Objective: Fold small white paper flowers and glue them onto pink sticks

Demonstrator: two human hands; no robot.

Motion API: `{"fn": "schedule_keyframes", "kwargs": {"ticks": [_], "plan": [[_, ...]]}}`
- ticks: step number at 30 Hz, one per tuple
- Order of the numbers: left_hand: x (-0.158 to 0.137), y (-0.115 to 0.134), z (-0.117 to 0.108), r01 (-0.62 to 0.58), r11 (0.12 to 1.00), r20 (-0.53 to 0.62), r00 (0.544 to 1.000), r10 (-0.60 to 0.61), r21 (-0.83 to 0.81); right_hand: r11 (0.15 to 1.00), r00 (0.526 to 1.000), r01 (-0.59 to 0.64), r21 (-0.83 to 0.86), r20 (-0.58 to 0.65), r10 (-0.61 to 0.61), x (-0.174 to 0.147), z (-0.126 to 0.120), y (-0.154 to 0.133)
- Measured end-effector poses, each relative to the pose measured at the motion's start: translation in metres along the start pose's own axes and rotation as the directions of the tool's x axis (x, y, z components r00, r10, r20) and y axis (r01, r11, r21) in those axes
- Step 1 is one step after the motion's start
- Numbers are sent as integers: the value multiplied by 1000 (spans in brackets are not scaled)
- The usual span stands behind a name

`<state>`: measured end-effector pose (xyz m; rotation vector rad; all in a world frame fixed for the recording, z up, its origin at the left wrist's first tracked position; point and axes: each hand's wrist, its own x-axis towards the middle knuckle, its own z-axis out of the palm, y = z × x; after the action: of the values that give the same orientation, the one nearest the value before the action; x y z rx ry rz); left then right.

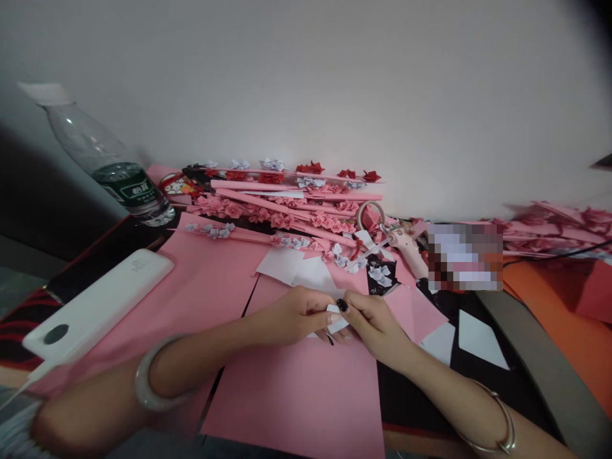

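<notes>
A small folded piece of white paper is pinched between both hands above the pink paper sheets. My left hand grips its left side, thumb on top and fingertips partly showing underneath. From the right, my right hand closes on the paper, its dark-nailed thumb at the upper edge. Fingers cover much of the paper, so I cannot tell its exact folds. Just behind the hands lie white paper squares. Small white paper flowers rest beyond my right hand.
Pink paper stems with paper flowers are heaped along the wall. A pink glue gun and a tape roll lie at centre right. To the left are a water bottle and a white power bank with a cable.
</notes>
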<state>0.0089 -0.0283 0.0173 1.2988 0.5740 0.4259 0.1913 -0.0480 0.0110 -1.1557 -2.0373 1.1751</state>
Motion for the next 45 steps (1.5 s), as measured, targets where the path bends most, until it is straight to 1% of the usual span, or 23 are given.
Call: {"fn": "schedule_keyframes", "kwargs": {"ticks": [4, 7, 10, 12, 15, 17, 22, 25, 27, 31, 34, 37, 41, 45], "plan": [[0, 1, -1, 13, 999, 55, 998, -11, -42, 1000, 1000, 10, 15, -24, -9, -1, 0, -1], [-1, 2, -2, 5, 998, 74, 997, 0, -62, 999, 998, 31, 42, -58, -28, -1, 0, -3], [-1, 2, -2, -1, 998, 83, 996, 6, -67, 994, 998, 44, 97, -57, -39, -1, 1, -3], [0, 1, -2, 3, 998, 46, 999, 0, -64, 995, 995, 43, 89, -89, -35, -2, 2, -2], [2, -1, -3, 1, 999, -93, 996, -6, -52, 1000, 974, 25, 11, -227, -22, -3, 1, 4], [4, -3, -5, -18, 999, -184, 983, 10, -39, 999, 963, 21, -27, -269, -28, -3, 0, 7], [7, -10, -10, -102, 995, -301, 948, 103, 19, 996, 976, 43, -81, -210, -59, 0, -1, 8], [7, -12, -11, -113, 991, -336, 933, 132, 74, 991, 983, 34, -129, -173, -56, 0, 0, 5], [6, -12, -10, -105, 985, -348, 926, 148, 139, 985, 985, 31, -170, -162, -59, 1, 1, 3], [4, -8, -6, -90, 944, -394, 893, 217, 317, 964, 980, 52, -263, -172, -100, 1, 1, 0], [2, -5, -2, -79, 898, -376, 889, 260, 433, 942, 974, 95, -322, -165, -155, 0, 2, -2], [0, -3, 0, -75, 862, -370, 882, 292, 501, 926, 968, 129, -354, -157, -195, -1, 3, -2], [0, -4, 0, -84, 834, -359, 876, 323, 546, 919, 967, 131, -372, -159, -202, -1, 3, -1], [-1, -4, 0, -95, 833, -344, 880, 326, 546, 912, 964, 145, -384, -151, -217, -1, 3, -2]]}}
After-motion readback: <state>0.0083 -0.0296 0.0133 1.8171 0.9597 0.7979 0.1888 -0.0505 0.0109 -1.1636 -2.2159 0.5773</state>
